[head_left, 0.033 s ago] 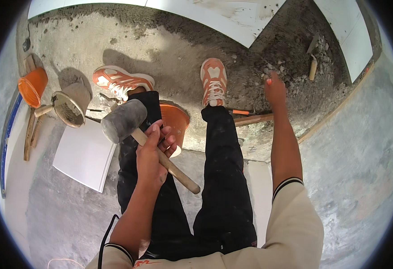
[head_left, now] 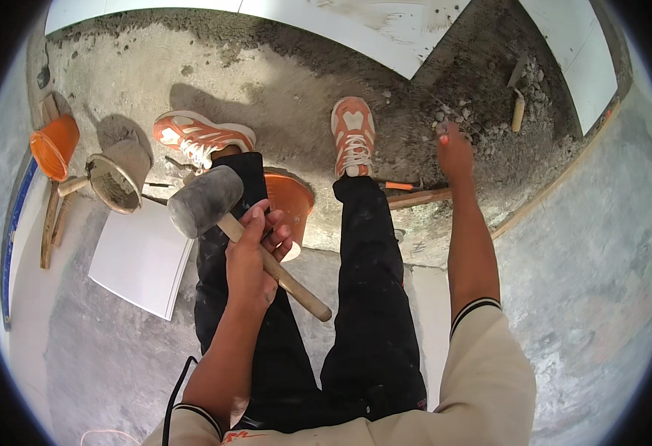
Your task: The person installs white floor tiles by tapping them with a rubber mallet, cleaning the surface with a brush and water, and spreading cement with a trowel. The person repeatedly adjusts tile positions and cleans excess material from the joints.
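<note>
Grey, gritty concrete [head_left: 288,59] spread under the person's feet, paler toward the left and darker, damp-looking and crumbly toward the upper right. White tiles [head_left: 341,33] covered the far edge, smeared with brown and flecked with dark crumbs near one corner, and another white tile panel [head_left: 582,67] ran down the right side. Between these lay loose rubble [head_left: 538,89], with a trowel [head_left: 518,111] resting beside it, its wooden handle pointing back toward the person. Beyond a thin border strip at the right stretched a mottled blue-grey surface [head_left: 586,245], apparently a plastered wall, bent by the lens.

Over the left leg, the left hand [head_left: 253,256] grasped a mallet [head_left: 207,201] by its wooden handle, fingers loosely curled, the dark head angled up and to the left. The right hand [head_left: 457,154] reached out to the near edge of the rubble with its fingers bent inward; whether it pinched anything could not be told.

An orange-handled tool [head_left: 400,186] lay near a strip of wood [head_left: 419,198], just beyond the right knee. Behind the left leg an orange bucket [head_left: 290,204] showed in part. Farther left stood a mortar-stained bucket [head_left: 134,157], with an orange container [head_left: 52,149] beside it, white sheets [head_left: 140,256] stacked nearer the person, and a long blue bar [head_left: 15,230] along the side.
</note>
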### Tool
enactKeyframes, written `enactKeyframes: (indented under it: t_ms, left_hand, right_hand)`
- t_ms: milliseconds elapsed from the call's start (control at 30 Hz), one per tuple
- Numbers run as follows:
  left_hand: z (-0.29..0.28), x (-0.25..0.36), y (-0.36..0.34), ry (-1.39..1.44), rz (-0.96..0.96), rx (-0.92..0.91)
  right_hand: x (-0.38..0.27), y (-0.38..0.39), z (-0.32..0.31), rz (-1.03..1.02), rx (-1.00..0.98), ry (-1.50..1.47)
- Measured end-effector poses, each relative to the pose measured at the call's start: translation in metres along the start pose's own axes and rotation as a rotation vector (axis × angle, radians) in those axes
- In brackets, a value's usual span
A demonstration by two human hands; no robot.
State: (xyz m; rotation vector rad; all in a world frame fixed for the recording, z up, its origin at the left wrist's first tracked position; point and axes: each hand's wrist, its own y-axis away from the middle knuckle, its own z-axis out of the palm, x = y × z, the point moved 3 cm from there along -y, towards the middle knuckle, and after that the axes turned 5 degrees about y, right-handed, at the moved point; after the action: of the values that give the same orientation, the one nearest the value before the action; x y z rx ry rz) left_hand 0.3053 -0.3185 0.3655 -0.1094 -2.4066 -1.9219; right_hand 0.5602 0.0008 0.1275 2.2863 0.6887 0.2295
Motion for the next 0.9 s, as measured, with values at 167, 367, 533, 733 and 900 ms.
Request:
enactKeyframes:
  t_ms: [167, 367, 533, 733, 900]
  left_hand:
    - [0.003, -0.003, -0.001, -0.029, -0.008, -0.012]
    - [0.007, 0.001, -0.009, -0.032, 0.004, -0.012]
    - [0.003, 0.002, -0.01, -0.022, 0.0, 0.001]
    - [0.011, 0.006, -0.008, -0.021, -0.018, -0.006]
    - [0.01, 0.009, -0.006, 0.009, -0.007, 0.017]
  right_hand:
    - [0.024, 0.046, 0.023, -0.019, -0.001, -0.025]
    - [0.011, 0.036, 0.032, 0.117, -0.147, -0.042]
    - [-0.018, -0.011, 0.008, 0.114, 0.0, -0.025]
    - [0.011, -0.059, 0.015, 0.085, -0.012, -0.007]
    - [-0.016, -0.022, -0.004, 0.063, 0.115, -0.06]
